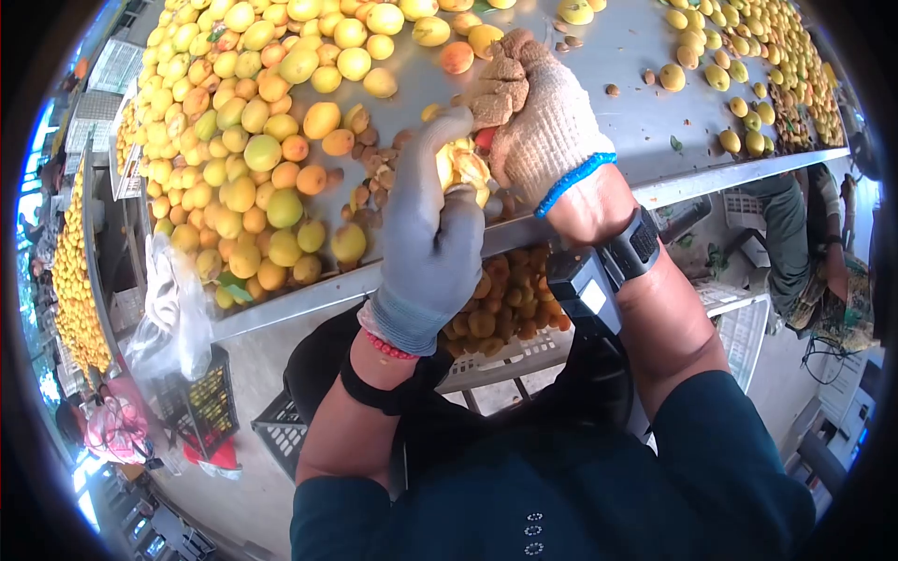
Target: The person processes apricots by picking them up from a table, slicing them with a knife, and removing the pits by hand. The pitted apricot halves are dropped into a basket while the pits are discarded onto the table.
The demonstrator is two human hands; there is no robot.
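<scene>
My left hand (433, 234), in a grey glove, is closed around a split yellow fruit (463, 170) above the front edge of the metal table (617, 122). Just to its right, my right hand (538, 122), in a knitted cream glove with a blue cuff, has its fingers curled. Something red, perhaps a tool handle (485, 138), shows beneath those fingers; most of it is hidden. Yellow and orange fruits (265, 152) are heaped on the table to the left. Brown pits (372, 164) lie near my left hand.
Below the table edge, a crate (510, 363) holds orange fruit halves (505, 304). More fruit (739, 37) is spread at the upper right. A plastic bag (173, 318) hangs at the left corner. Other people are at the far left and right.
</scene>
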